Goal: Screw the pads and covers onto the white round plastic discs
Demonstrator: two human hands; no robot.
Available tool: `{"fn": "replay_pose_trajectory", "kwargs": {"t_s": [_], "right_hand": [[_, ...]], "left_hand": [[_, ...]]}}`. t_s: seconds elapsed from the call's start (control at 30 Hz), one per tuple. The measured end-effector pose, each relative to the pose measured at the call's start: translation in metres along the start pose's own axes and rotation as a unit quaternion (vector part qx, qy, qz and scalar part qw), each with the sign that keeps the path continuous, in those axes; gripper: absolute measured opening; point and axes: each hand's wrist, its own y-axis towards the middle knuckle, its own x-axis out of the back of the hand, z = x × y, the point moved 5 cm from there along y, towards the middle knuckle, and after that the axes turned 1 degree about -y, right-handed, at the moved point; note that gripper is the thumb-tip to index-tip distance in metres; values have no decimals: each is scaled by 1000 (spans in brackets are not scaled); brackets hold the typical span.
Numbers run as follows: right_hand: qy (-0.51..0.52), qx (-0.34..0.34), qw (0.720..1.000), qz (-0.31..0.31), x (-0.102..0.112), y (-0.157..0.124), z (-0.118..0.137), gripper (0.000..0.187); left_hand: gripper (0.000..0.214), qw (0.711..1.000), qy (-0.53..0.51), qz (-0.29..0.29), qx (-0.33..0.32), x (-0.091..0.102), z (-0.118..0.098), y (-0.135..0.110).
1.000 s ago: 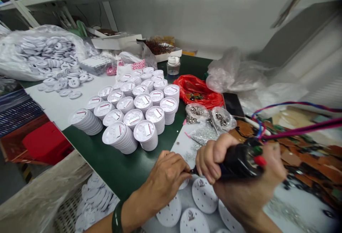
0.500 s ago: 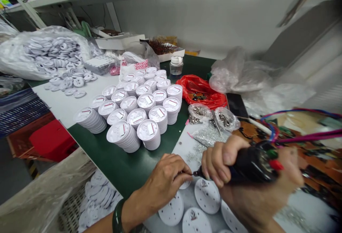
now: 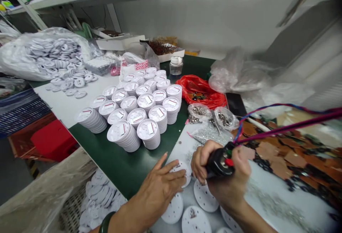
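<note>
My right hand [image 3: 221, 176] is wrapped round a black electric screwdriver [image 3: 219, 163], held upright with red and blue wires running off to the right. Its tip is hidden behind my fingers, close to the far white round disc [image 3: 184, 171]. Fingers spread, my left hand [image 3: 162, 186] rests on that same disc. More white discs with small holes lie around them, among them a disc [image 3: 205, 195] below my right hand, a disc [image 3: 173, 210] beside my left hand and a disc [image 3: 196, 221] nearest me.
Stacks of white round cups or covers [image 3: 145, 119] stand on the green mat. Behind my hands lie a bag of small screws [image 3: 211, 133] and a red plastic bag [image 3: 200, 92]. Brown boards [image 3: 278, 154] spread to the right; a basket of white discs [image 3: 100, 197] sits lower left.
My left hand has gone from a pinch at the screwdriver's tip to spread fingers on the far disc. The screwdriver has swung from lying sideways to upright, moving left with my right hand.
</note>
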Motion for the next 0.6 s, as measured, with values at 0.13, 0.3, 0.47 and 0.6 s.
{"fn": "replay_pose_trajectory", "kwargs": {"t_s": [0.13,0.3,0.47,0.6], "right_hand": [[-17,-6,1000,17,0,-1,-14,55],[-27,-9,999,21,3,-3,-19,55],[-49,-33,997,45,3,-10,-29,56],[-45,-22,998,37,0,-4,-17,58]], "left_hand": [[28,1000,8,27,13,-1,0,2],[30,1000,10,5,-8,2,-5,2],[28,996,-36,-63,-58,5,-13,4],[30,997,-38,-46,-47,0,-9,2]]}}
